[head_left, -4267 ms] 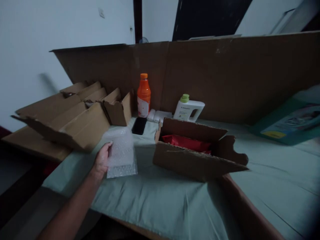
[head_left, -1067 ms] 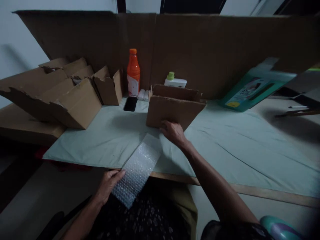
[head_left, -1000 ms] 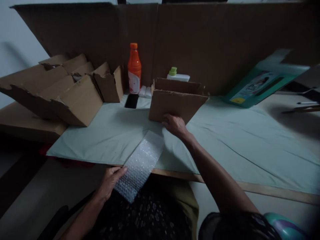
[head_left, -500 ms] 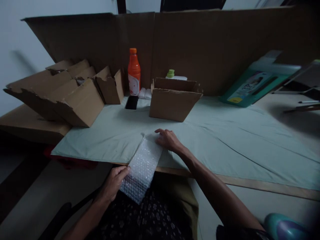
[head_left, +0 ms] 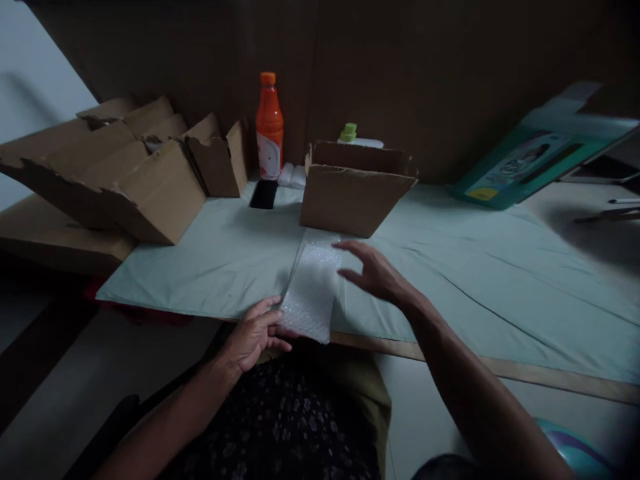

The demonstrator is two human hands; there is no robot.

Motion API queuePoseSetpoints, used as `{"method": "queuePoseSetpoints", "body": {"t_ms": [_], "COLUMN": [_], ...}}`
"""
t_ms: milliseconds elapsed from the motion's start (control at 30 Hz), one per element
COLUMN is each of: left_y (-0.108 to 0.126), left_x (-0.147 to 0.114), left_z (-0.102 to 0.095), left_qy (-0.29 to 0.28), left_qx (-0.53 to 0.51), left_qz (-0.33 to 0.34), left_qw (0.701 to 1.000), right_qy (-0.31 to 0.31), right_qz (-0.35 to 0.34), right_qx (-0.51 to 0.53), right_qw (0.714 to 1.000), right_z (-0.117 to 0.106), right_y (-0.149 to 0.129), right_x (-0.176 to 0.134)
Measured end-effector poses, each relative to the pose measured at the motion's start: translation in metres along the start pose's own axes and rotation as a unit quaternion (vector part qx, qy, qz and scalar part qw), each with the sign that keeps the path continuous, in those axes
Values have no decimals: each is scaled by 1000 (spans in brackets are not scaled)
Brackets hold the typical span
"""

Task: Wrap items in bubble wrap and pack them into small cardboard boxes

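Observation:
A clear bubble wrap pouch (head_left: 311, 287) lies on the cloth-covered table, its near end at the front edge and its far end close to a cardboard box. My left hand (head_left: 254, 335) has the pouch's near left corner between thumb and fingers, the lower fingers partly under it. My right hand (head_left: 373, 272) is open beside the pouch's far right edge, thumb and fingers apart. Its fingertips are at or just above that edge; I cannot tell whether they touch. The open-topped cardboard box (head_left: 345, 203) stands just beyond the pouch.
Several cardboard boxes (head_left: 165, 200) stand at the left. An orange bottle (head_left: 270, 127), a black phone (head_left: 264, 195) and a green-capped bottle (head_left: 350, 133) are at the back. A teal jug (head_left: 530, 163) leans at right. A tall cardboard panel (head_left: 425, 87) closes the back.
The pouch has moved forward from over my lap onto the table. My left hand has gone up with it. My right hand has moved right and its fingers have spread. The view has tilted down.

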State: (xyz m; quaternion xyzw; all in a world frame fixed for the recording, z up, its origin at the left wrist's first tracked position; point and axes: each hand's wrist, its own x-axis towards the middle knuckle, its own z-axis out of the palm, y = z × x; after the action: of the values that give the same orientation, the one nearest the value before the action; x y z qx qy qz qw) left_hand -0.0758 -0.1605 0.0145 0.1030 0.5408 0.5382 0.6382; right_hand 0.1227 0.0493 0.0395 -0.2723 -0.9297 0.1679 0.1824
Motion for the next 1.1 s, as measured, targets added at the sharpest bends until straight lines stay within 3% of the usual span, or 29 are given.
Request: {"method": "queuePoseSetpoints", "body": {"t_ms": [100, 200, 300, 400, 467, 567, 667, 733, 833, 967, 1100], "left_y": [2, 4, 4, 3, 3, 5, 9, 13, 18, 25, 33], "left_x": [-7, -10, -11, -10, -6, 3, 17, 27, 40, 53, 59], "left_z": [-4, -5, -7, -12, -16, -16, -11, -9, -10, -14, -11], "left_qy": [4, -12, -20, 9, 52, 83, 33, -20, -91, -154, -184], "left_qx": [-10, -12, 31, 171, 296, 441, 521, 570, 639, 693, 708], "left_qz": [-4, 3, 34, 149, 265, 440, 547, 561, 534, 494, 478], "left_qw": [1000, 1000, 999, 974, 916, 778, 654, 601, 546, 502, 485], "right_qy": [-115, -146, -95, 0, 29, 35, 47, 51, 65, 112, 35], "right_qz": [-80, -103, -100, -10, 63, 112, 109, 98, 74, 33, -22], "right_qx": [27, 21, 44, 90, 135, 165, 89, 24, -52, -83, -51], "right_qw": [990, 984, 989, 996, 988, 979, 989, 994, 994, 990, 998], "right_z": [1, 16, 40, 56, 58, 57, 64, 71, 77, 67, 51], "right_y": [-25, -55, -69, -63, -55, -45, -38, -35, -34, -47, -62], "right_x": [-52, -78, -73, -55, -43, -31, -26, -25, -27, -38, -55]}}
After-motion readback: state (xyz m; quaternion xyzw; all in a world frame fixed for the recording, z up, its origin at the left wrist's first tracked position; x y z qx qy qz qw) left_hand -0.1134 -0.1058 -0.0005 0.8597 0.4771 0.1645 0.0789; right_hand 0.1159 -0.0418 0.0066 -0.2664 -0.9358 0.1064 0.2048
